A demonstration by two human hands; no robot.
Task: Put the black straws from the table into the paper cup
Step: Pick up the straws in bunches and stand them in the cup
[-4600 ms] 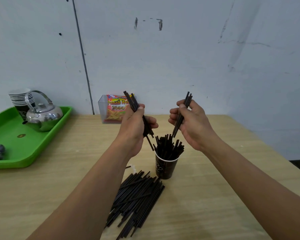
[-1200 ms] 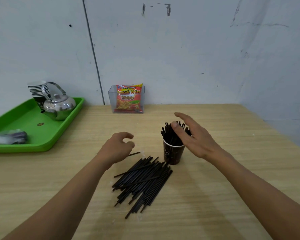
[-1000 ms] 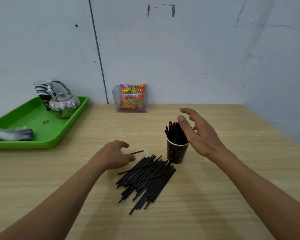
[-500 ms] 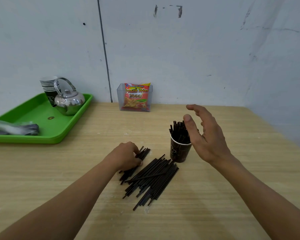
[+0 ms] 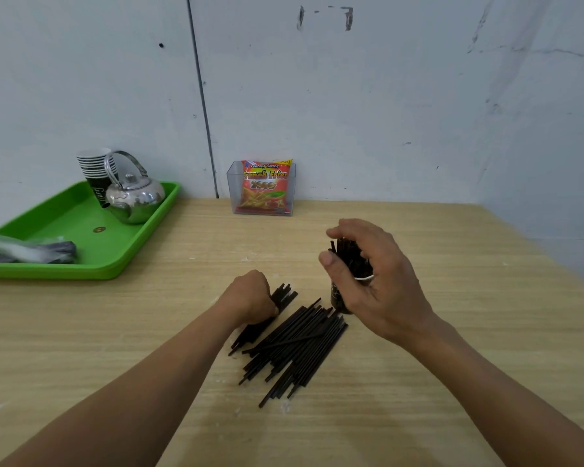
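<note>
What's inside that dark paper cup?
Many black straws stand in the dark paper cup, tips above its rim. The right hand covers most of it; the cup's bottom cannot be seen.

Two bare forearms (image 5: 169, 375), bare left hand (image 5: 250, 299), bare right hand (image 5: 375, 284), short thumbnail (image 5: 328, 261) visible.

**A scuffed corner and a wooden table**

The back wall (image 5: 385, 96) was pale grey-white, and a thin dark vertical seam (image 5: 201, 106) ran down it to the tabletop. Dark scuff marks (image 5: 348, 18) showed near the top, with faint cracks toward the right, where a side wall (image 5: 553, 163) met it in a corner. A light wooden table (image 5: 469, 298) stood pushed against both walls.

At its far left lay a green tray (image 5: 81, 227) carrying a shiny metal kettle (image 5: 135, 200), a stack of paper cups (image 5: 95, 166) just behind it, and a blurred plastic-wrapped bundle (image 5: 24, 251). A clear plastic box (image 5: 231, 183) against the back wall held a red snack packet (image 5: 263, 187). The light was soft and even.
</note>
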